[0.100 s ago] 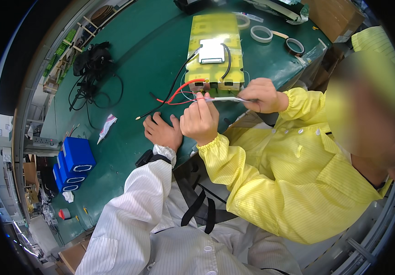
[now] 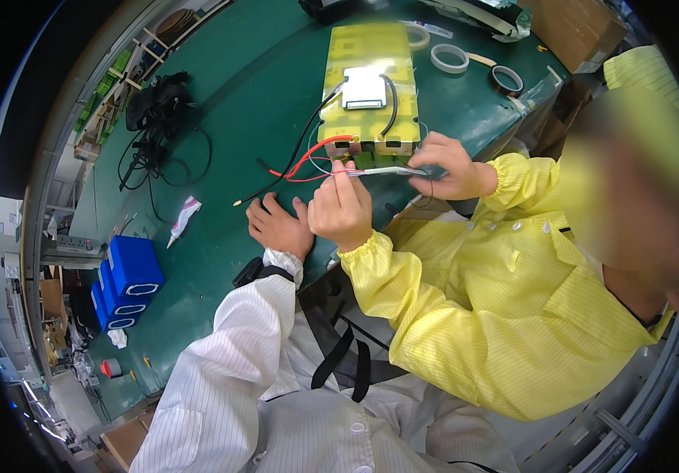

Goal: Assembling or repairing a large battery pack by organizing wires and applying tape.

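A left hand (image 2: 280, 227) lay palm down on the green surface (image 2: 252, 102) near the centre of the frame — fingers loosely spread and holding nothing visible, apparently to steady the arm. The right hand was out of view. Beside the left fingertips ended a black cable (image 2: 302, 142), running from a yellow block (image 2: 371, 51) at upper centre, whose red lead (image 2: 323, 144) faced the people, probably for easy access. Just beside, a co-worker's nearer hand (image 2: 342, 211) pinched a bundle of thin wires (image 2: 386, 170), likely to keep it taut; whether the blurred farther hand (image 2: 448, 168) gripped it could not be told. A pale tape roll (image 2: 451, 70) sat at upper right — seemingly within the co-worker's reach — while blue blocks (image 2: 136, 264) stood at lower left.
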Demonstrator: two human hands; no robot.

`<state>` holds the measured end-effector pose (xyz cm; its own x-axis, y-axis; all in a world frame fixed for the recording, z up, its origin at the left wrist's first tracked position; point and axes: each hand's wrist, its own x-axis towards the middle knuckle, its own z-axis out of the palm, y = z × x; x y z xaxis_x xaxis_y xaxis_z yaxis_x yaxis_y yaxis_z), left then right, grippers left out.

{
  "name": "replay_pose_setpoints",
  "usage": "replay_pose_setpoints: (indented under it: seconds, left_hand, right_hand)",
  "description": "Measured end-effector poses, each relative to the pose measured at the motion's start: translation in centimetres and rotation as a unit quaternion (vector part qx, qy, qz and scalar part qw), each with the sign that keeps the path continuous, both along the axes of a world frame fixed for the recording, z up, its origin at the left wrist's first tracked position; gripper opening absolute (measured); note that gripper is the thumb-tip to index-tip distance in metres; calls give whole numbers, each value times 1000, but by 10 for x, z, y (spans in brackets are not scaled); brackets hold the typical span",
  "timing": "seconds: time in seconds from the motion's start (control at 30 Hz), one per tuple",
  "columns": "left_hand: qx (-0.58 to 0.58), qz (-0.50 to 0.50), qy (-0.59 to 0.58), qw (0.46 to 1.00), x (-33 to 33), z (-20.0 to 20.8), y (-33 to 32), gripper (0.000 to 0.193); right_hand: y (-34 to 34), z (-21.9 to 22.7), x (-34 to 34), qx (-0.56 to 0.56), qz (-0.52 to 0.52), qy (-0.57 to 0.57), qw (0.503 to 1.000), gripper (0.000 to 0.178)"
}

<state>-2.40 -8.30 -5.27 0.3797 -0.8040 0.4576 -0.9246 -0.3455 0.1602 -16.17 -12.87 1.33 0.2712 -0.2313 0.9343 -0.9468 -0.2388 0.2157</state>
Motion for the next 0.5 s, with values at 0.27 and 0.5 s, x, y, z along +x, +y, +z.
replay_pose_setpoints:
  seconds: [0.27,0.5]
  left_hand:
    - [10,3,10,1000,3,0,1,54]
    - [14,4,12,1000,3,1,1,54]
  right_hand:
    - [0,14,4,28,69,-57,996,13]
    - [-8,7,7,19,85,-59,994,26]
